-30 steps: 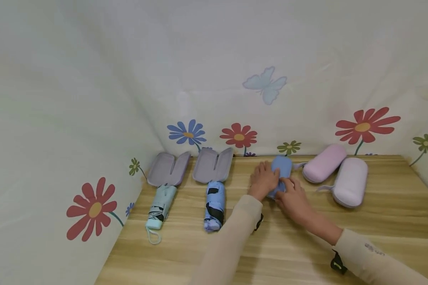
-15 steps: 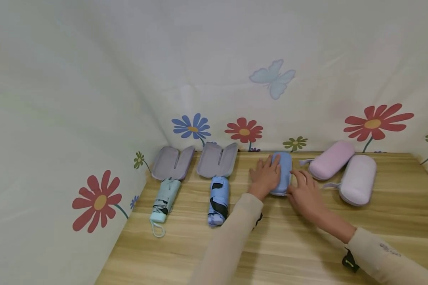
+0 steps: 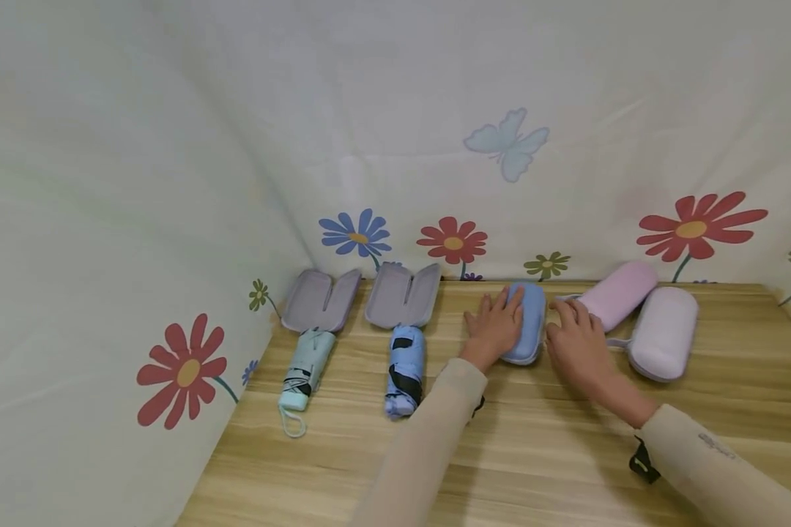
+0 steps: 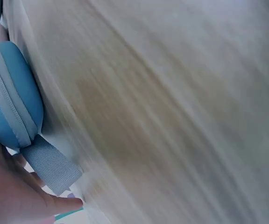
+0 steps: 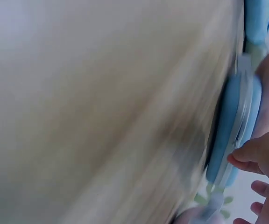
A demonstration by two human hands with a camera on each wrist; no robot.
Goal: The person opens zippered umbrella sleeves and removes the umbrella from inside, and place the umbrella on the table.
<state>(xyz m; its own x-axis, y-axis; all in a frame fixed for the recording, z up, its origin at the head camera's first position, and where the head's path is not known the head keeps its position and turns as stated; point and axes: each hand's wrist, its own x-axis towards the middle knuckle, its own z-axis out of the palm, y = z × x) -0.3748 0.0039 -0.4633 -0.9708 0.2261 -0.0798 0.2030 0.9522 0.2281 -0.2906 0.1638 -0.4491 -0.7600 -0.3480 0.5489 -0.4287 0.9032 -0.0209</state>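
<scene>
A closed blue zip case point(image 3: 531, 322) lies on the wooden table, its grey zip band and woven strap point(image 4: 53, 165) showing in the left wrist view. My left hand point(image 3: 496, 328) rests over its left side with spread, fairly straight fingers, the thumb side on the lid. At the right side of the case, my right hand point(image 3: 576, 348) has thumb and forefinger together at the zip band point(image 5: 239, 126), pinching the zipper pull, which the fingertips mostly hide. The other right fingers are held apart from the case.
To the right lie a pink case point(image 3: 618, 295) and a pale lilac case point(image 3: 664, 333), both closed. On the left, two grey-lilac cases point(image 3: 319, 301) lie open flat by the wall. A mint folded umbrella point(image 3: 308, 366) and a blue folded umbrella point(image 3: 406, 366) lie before them.
My right hand has moved from the near end of the blue case along its right side, away from me. My left hand stays on the case. The view has shifted slightly.
</scene>
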